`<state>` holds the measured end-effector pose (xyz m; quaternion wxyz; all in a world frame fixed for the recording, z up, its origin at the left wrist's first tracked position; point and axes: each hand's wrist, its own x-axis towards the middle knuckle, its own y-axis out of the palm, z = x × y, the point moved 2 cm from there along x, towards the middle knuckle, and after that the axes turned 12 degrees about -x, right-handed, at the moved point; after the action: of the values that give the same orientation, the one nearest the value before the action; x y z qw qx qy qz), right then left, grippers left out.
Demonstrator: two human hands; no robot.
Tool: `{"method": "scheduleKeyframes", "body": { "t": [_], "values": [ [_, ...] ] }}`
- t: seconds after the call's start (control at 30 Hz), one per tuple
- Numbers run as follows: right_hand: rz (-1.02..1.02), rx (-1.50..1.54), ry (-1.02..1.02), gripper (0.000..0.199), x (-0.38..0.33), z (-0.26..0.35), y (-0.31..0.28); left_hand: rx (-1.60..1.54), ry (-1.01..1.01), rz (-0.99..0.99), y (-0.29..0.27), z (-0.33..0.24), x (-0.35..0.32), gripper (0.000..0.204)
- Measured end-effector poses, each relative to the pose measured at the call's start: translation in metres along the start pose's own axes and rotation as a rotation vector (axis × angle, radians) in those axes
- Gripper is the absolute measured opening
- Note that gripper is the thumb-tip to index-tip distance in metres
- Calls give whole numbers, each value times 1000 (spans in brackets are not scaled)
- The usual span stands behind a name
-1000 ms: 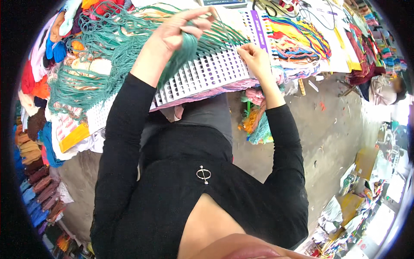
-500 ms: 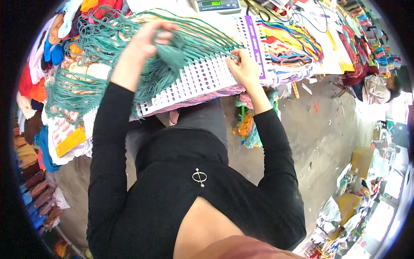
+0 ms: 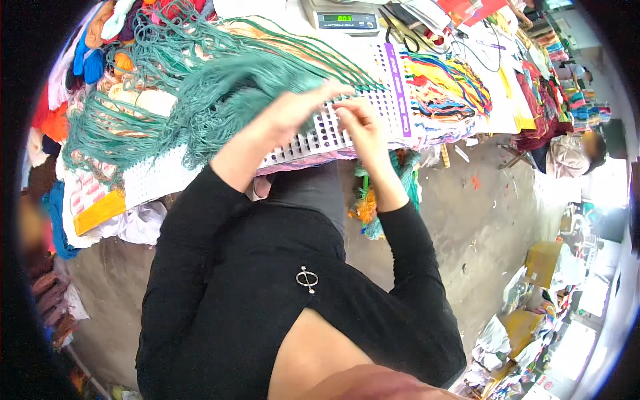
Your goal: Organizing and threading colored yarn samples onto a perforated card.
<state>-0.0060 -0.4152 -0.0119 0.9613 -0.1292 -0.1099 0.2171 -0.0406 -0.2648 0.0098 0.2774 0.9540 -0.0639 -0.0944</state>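
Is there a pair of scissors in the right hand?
No, the right hand holds no scissors; its fingers pinch at the white punched card beside the green yarn, close to the left hand.

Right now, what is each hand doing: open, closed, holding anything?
Left hand: fingers gathered on the teal yarn.
Right hand: pinched at the perforated white card; any strand held cannot be told.

digital scale [image 3: 348,18], scissors [image 3: 400,30], multicoloured yarn [image 3: 448,77]
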Motion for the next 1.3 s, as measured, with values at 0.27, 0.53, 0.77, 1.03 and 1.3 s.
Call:
{"method": "scheduleKeyframes", "body": {
  "t": [0.27,0.53,0.77,1.03,1.3],
  "values": [
    [-27,404,144,10,-10,18,3,-554,-128,205,17,-3,7,51],
    [-17,319,182,8,-16,31,3,-566,-140,224,24,-1,3,49],
    [-31,378,132,8,-18,24,3,-542,-116,265,26,2,1,51],
    [-38,442,112,12,-24,32,-2,-683,-160,164,24,-10,-6,49],
    [-63,490,116,14,-27,31,-5,-495,-22,99,15,-12,-8,47]
  ]
}}
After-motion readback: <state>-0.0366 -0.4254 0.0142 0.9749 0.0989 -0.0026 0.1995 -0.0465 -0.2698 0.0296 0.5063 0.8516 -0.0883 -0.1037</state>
